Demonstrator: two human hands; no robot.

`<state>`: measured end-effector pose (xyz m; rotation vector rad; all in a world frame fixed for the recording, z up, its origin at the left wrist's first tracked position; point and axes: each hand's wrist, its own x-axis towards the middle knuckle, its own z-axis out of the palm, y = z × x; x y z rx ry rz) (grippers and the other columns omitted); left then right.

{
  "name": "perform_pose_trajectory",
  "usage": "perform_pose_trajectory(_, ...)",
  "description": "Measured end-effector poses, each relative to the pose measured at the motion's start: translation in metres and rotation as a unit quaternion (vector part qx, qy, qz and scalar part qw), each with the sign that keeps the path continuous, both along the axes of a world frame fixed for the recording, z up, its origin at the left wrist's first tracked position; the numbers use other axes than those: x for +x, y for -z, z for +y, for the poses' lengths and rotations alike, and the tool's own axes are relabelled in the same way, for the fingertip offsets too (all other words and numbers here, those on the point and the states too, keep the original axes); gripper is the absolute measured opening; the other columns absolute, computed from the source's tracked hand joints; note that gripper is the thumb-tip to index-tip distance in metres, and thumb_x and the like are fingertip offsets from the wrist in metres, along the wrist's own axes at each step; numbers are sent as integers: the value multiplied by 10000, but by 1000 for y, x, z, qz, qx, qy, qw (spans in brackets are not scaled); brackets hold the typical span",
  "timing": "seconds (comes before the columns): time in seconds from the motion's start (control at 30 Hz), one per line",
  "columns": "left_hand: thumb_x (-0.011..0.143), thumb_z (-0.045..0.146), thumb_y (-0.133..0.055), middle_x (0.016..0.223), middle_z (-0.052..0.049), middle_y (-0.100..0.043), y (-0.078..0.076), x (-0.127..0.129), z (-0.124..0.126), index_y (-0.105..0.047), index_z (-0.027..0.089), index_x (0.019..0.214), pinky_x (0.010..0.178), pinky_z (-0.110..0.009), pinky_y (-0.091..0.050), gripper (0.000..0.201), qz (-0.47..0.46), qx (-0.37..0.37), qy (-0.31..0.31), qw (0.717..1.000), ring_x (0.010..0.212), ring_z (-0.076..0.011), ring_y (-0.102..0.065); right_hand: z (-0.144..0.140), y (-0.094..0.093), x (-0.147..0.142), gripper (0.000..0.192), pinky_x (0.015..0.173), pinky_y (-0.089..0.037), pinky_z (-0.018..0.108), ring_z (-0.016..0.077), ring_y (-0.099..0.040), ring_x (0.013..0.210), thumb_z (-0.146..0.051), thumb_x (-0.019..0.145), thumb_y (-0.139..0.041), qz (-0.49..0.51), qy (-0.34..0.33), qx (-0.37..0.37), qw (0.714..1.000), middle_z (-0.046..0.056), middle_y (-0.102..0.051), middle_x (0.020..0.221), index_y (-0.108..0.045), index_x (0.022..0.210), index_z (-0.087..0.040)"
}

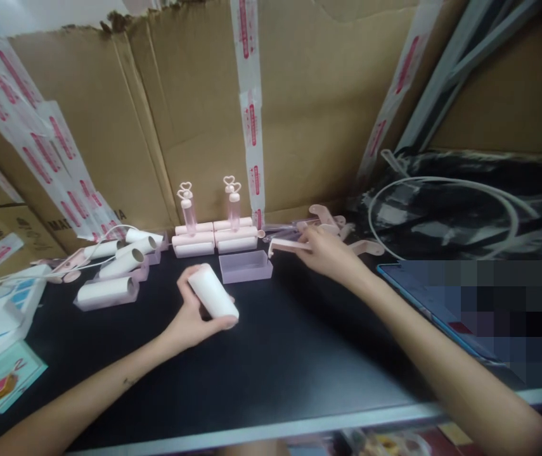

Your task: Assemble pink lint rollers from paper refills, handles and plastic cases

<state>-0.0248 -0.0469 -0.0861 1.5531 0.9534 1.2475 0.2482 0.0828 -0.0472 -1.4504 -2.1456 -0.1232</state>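
My left hand [193, 322] is closed around a white lint roll [213, 294], raised a little over the black table [271, 380] and tilted. Between the fingers of my right hand [328, 251] is a pale pink plastic handle [288, 244]; its free end points left. Just below that end lies a translucent purple case [246, 268], its open side up. More pink handles [325, 215] lie in a pile behind my right hand, partly hidden by it.
Assembled pink lint rollers [194, 244] and two clear tubes with heart-shaped tops [234, 212] stand against the cardboard [309, 114]. Several white rolls [104, 291] in purple cases lie left. A power strip [28, 304] is far left, a blue-edged device [413, 304] right.
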Motion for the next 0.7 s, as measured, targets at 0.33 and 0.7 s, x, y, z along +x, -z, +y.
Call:
perform_pose_trajectory(0.33, 654, 176, -766, 1042, -30, -582, -22, 9, -10, -170, 314, 1187, 800, -445, -531, 811, -185, -196, 16, 963, 883, -210, -657, -102, 1, -79, 331, 738, -539, 317, 184, -627, 856, -456, 930, -358, 330, -325, -305, 832, 41, -624, 884, -491, 1080, -194)
perform_pose_trajectory(0.7, 623, 145, -776, 1260, -78, -477, -16, 12, -15, -154, 344, 1230, 804, -410, -534, 891, -148, -209, 60, 965, 1065, -241, -578, -111, 24, -88, 242, 618, -532, 256, 150, -595, 721, -413, 951, -322, 321, -280, -228, 876, 17, -549, 804, -427, 1007, -202)
